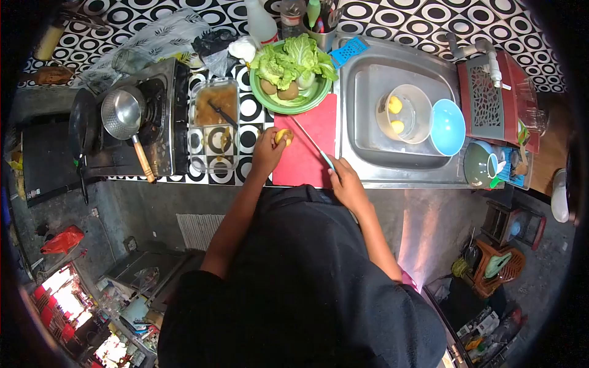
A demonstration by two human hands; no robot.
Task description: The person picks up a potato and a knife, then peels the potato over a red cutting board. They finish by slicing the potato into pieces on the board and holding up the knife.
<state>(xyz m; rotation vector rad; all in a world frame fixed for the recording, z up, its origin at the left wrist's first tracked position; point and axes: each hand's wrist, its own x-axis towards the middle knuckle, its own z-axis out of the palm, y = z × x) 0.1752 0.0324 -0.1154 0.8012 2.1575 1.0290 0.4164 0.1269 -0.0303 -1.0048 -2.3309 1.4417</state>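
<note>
My left hand (268,151) is closed around a partly peeled yellow potato (283,136) at the left edge of the red cutting board (300,165). In my right hand (347,182) is a knife (313,141) with a light blue handle, its blade slanting up and left over the board towards the potato. Behind the board stands a green basin (294,109) with leafy lettuce (300,61) and brown unpeeled potatoes (287,93). Left of my left hand lies a clear divided tray (192,132) with brownish contents and a dark-handled tool (222,113) across it.
A steel sink (362,138) on the right holds a round tub (422,98) with two yellow potatoes (396,105) and a blue bowl (448,127). On the left, a saucepan (123,112) rests on the gas stove (161,132). A blue grater (350,52) leans beside the basin.
</note>
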